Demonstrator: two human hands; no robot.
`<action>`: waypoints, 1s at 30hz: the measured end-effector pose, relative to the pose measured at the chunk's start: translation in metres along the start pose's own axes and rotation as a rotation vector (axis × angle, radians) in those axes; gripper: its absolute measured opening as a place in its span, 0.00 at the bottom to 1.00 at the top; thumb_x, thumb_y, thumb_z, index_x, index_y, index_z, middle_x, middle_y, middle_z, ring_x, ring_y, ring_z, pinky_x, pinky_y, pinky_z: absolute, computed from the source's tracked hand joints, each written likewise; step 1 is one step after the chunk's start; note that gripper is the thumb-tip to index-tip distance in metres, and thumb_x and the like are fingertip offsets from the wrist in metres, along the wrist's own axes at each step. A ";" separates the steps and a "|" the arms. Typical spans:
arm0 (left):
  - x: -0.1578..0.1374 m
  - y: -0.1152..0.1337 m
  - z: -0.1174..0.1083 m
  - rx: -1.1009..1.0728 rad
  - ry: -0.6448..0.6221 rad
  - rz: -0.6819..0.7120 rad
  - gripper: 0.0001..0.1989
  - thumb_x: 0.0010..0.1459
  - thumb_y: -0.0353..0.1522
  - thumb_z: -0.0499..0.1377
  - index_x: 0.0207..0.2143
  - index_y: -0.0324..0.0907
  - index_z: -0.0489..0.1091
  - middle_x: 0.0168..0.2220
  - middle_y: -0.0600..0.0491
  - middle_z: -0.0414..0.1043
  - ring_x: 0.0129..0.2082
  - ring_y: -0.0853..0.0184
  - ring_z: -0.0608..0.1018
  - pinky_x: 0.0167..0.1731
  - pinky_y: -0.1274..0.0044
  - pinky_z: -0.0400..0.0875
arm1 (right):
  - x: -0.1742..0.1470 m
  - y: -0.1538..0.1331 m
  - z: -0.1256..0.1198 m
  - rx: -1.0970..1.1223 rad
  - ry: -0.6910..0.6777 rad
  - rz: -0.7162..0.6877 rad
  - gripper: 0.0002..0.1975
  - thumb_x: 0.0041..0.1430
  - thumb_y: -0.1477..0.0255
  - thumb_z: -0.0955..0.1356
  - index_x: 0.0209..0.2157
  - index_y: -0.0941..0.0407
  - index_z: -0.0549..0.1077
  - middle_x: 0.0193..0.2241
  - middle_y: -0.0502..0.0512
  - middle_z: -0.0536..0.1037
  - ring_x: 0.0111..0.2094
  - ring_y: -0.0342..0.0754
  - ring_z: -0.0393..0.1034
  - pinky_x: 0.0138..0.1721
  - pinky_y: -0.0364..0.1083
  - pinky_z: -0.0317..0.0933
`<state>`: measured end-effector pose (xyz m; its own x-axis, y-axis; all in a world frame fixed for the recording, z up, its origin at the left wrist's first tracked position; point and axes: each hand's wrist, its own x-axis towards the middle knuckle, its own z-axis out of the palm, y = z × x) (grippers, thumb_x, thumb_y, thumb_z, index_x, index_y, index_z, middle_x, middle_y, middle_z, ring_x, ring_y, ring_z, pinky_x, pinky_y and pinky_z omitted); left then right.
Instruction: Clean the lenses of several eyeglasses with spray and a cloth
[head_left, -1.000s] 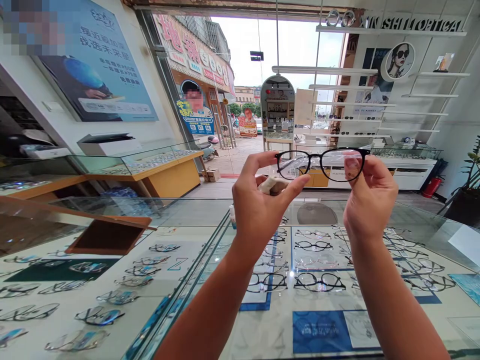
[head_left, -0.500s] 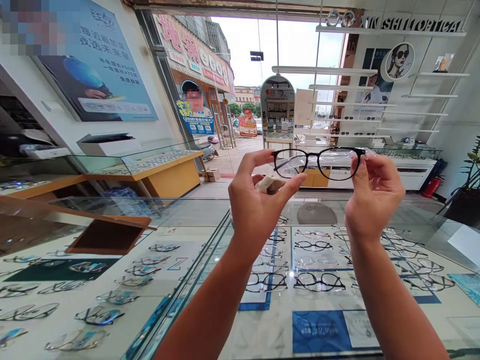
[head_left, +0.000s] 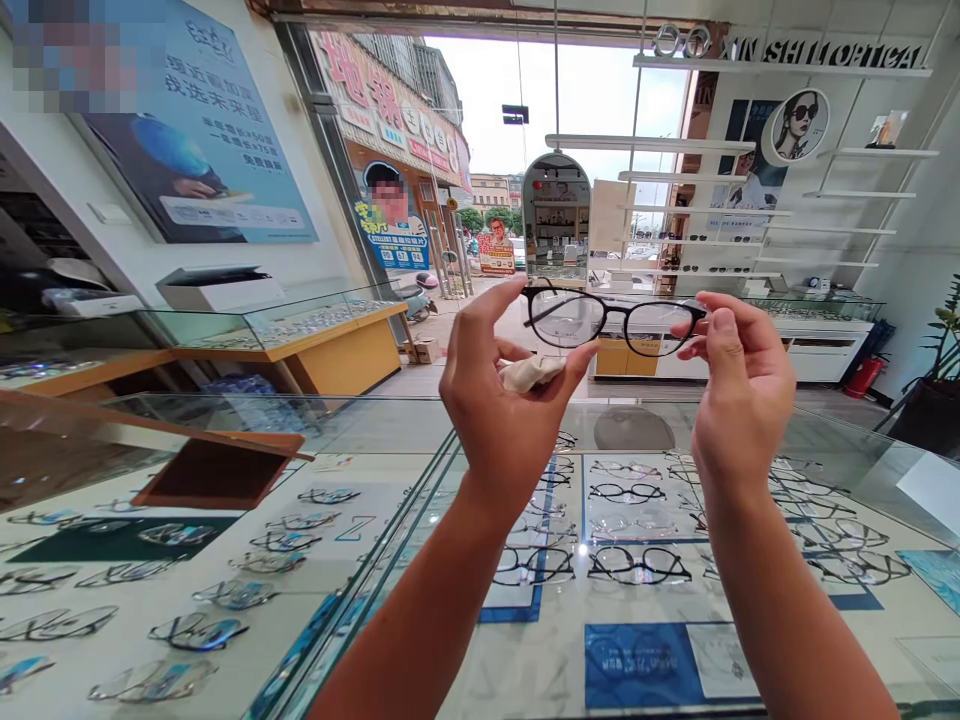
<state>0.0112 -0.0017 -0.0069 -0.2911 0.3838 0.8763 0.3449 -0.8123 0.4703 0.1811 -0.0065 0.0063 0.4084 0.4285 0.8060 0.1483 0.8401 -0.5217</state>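
A pair of black round-rimmed eyeglasses (head_left: pixel 614 314) is held up over the glass counter, lenses facing me, the right side slightly lower than the left. My left hand (head_left: pixel 499 410) grips its left end between thumb and fingers. Tucked in that same hand is a crumpled off-white cloth (head_left: pixel 531 373), partly hidden by the thumb. At the other end, my right hand (head_left: pixel 746 400) pinches near the right hinge with thumb and index finger. Its other fingers are curled behind, partly seen through the right lens.
Below the hands, a glass display counter (head_left: pixel 525 660) holds many eyeglass frames (head_left: pixel 637 565) and a blue card (head_left: pixel 634 665). A brown tray (head_left: pixel 217 470) lies at the left. Further off stand an arched mirror (head_left: pixel 556 215), wall shelves, a red fire extinguisher (head_left: pixel 864 376) and a potted plant.
The eyeglasses have shifted a little left and tilted, the left end rising and the right end dipping. Both hands moved slightly left with them, and the right fingers changed their hold.
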 end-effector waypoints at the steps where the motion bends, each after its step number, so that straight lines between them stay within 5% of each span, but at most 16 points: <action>1: 0.000 0.000 0.000 0.008 0.020 0.007 0.33 0.52 0.39 0.76 0.58 0.50 0.70 0.60 0.47 0.74 0.38 0.65 0.81 0.33 0.74 0.78 | 0.000 -0.001 0.000 -0.010 -0.004 -0.004 0.12 0.69 0.58 0.70 0.44 0.50 0.79 0.38 0.52 0.80 0.41 0.47 0.79 0.39 0.47 0.73; 13: 0.004 0.005 0.002 -0.052 0.005 -0.005 0.30 0.51 0.42 0.77 0.53 0.54 0.70 0.60 0.48 0.75 0.32 0.67 0.80 0.27 0.72 0.78 | 0.002 0.001 -0.002 0.028 -0.025 -0.031 0.09 0.67 0.60 0.72 0.41 0.49 0.80 0.40 0.51 0.81 0.41 0.47 0.79 0.46 0.50 0.74; 18: 0.004 0.003 0.002 -0.130 0.015 0.044 0.33 0.48 0.42 0.78 0.52 0.51 0.68 0.56 0.46 0.76 0.39 0.62 0.82 0.27 0.72 0.77 | 0.002 0.003 -0.004 0.048 -0.028 0.004 0.09 0.66 0.60 0.72 0.41 0.49 0.81 0.40 0.51 0.82 0.42 0.47 0.78 0.48 0.49 0.73; 24: 0.004 0.000 0.005 -0.212 0.112 0.161 0.31 0.45 0.40 0.79 0.47 0.49 0.68 0.46 0.49 0.79 0.44 0.60 0.83 0.23 0.77 0.72 | 0.003 0.001 -0.004 0.073 -0.067 0.119 0.10 0.64 0.60 0.72 0.39 0.51 0.81 0.38 0.51 0.82 0.41 0.46 0.78 0.47 0.49 0.73; 30: 0.000 0.000 0.005 -0.102 0.071 0.026 0.32 0.47 0.43 0.76 0.50 0.47 0.66 0.48 0.48 0.77 0.35 0.65 0.81 0.26 0.75 0.74 | 0.006 0.001 -0.004 0.150 -0.079 0.252 0.07 0.59 0.64 0.73 0.32 0.53 0.80 0.31 0.49 0.78 0.33 0.44 0.72 0.40 0.46 0.69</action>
<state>0.0160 0.0008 -0.0066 -0.3470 0.3326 0.8769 0.2620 -0.8634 0.4311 0.1871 -0.0044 0.0094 0.3434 0.6495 0.6784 -0.0856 0.7410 -0.6660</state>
